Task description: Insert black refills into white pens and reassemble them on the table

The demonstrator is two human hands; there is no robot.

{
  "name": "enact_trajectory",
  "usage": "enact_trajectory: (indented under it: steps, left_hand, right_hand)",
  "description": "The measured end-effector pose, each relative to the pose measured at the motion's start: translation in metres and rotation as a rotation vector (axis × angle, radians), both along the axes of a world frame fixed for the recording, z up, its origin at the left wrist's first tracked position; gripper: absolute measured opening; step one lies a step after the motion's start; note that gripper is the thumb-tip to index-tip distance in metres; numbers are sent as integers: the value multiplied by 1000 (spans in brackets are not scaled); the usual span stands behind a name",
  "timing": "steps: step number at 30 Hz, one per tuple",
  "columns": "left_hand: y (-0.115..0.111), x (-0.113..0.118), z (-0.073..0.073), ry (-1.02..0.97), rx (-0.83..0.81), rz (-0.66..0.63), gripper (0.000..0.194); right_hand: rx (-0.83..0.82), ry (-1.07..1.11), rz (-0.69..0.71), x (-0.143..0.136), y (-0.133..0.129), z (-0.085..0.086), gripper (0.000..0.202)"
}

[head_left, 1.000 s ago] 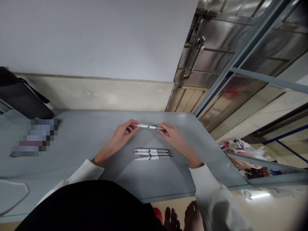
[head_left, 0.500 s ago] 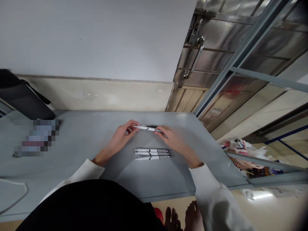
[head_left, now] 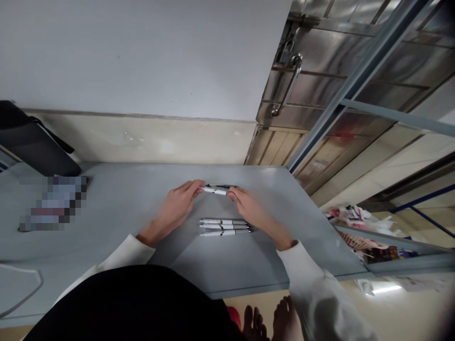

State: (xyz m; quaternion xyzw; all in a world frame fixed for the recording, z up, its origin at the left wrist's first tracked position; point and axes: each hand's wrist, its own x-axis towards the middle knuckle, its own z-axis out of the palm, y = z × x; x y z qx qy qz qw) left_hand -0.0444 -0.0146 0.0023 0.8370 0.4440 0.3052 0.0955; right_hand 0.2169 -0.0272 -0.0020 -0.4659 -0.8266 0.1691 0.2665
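A white pen (head_left: 214,190) is held level between my two hands over the grey table (head_left: 227,270). My left hand (head_left: 181,201) is closed on its left end, and my right hand (head_left: 247,203) pinches the right end, so both tips are covered by fingers. Just behind it lies a dark, thin pen or pen part (head_left: 222,185), partly hidden by the white pen. Nearer to me, several white pens (head_left: 224,227) with grey ends lie side by side on the table, apart from both hands.
At the left stand a black case (head_left: 39,142) with a strap and a blurred-out flat object (head_left: 55,203). A white cord (head_left: 37,279) lies at the front left. A metal post (head_left: 316,128) rises at the table's right corner, beside a shelf with bags (head_left: 362,218).
My left hand has turned over the pen's left end, its fingers now closer together. My right fingers have closed over the right end, hiding more of it. The row of pens has not moved.
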Motion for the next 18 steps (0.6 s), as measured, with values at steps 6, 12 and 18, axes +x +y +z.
enact_trajectory:
  steps: [6, 12, 18]
  left_hand:
    - [-2, 1, 1, 16, -18, 34, 31]
    - [-1, 2, 2, -171, -201, -15, 38]
    - [5, 6, -5, -541, -382, -50, 23]
  right_hand:
    - [38, -42, -25, -4, 0, 2, 31]
    - [95, -24, -36, 0, 3, 0, 28]
    - [31, 140, -99, 2, 0, 7, 14]
